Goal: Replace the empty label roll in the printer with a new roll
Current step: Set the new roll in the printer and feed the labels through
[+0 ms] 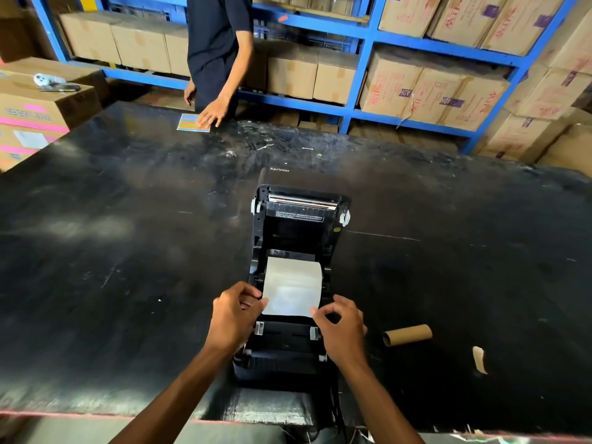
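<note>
We read "Xprinter" in white on the raised lid (278, 174) of the black printer (296, 357), which stands open on the black table (128, 235); a white-on-black sticker under the print head carries small text we cannot make out. Cartons (429, 97) on the blue shelving (362, 72) show red print and purple patches with "ADH". We hold the free end of the white label paper (292, 288) by its two near corners: our left hand (235, 315) pinches the left corner, our right hand (341, 328) pinches the right. The paper runs from inside the bay toward us, above the guides. The empty brown core (407, 335) lies on the table just right of our right hand, a torn scrap (479, 358) beyond it. Another person's hand (214, 114) rests on a coloured sheet (191, 122) at the far edge
</note>
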Tool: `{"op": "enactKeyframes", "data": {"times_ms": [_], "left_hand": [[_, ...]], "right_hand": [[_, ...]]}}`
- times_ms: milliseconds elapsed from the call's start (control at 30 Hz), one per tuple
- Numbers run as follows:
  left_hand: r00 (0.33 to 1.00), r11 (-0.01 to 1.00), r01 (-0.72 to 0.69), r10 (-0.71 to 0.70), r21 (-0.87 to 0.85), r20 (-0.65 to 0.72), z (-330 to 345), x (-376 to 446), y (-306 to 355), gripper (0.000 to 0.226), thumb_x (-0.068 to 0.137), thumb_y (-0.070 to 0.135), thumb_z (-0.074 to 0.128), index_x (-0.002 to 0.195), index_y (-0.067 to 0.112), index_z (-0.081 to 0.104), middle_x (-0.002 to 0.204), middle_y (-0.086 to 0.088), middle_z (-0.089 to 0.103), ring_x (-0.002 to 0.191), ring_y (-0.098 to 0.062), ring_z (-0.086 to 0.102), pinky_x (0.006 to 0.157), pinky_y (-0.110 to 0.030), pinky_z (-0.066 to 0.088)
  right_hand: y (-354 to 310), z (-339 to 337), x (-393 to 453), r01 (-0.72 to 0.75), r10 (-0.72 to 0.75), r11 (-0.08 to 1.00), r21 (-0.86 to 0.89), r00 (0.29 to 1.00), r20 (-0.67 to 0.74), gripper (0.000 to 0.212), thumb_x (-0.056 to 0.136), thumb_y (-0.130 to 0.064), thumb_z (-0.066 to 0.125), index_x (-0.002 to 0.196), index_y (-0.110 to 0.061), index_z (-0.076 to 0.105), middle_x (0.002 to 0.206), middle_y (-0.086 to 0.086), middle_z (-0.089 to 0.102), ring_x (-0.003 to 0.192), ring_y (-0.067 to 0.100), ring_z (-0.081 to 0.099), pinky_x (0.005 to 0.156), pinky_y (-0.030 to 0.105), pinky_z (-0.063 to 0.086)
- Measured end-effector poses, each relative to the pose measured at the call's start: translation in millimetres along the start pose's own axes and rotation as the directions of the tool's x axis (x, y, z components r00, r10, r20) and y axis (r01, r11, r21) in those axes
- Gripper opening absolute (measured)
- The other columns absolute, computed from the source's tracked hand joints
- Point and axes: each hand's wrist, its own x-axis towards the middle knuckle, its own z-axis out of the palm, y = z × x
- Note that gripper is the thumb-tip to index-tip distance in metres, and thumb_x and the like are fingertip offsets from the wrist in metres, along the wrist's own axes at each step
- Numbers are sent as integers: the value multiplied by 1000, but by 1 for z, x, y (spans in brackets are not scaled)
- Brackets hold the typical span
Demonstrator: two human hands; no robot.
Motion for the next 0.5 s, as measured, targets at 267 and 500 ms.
{"op": "enactKeyframes", "data": {"times_ms": [267,500], "left_hand": [[993,997,-63,60,35,100,-6,-1,-9,8,80,6,72,81,7,64,71,-4,71,58,-10,64,51,-11,49],[981,980,-103,72,170,182,-8,2,-16,18,79,10,71,81,17,55,71,3,72,62,-14,68,63,-34,58]], "right_hand": [[6,-5,2,4,7,996,-87,992,124,18,81,-31,70,65,-25,65,143,1,46,134,21,34,110,42,20],[11,-6,4,-5,29,991,-134,985,172,8,81,-28,68,75,-25,72,139,-1,49,134,20,35,109,42,20]]}}
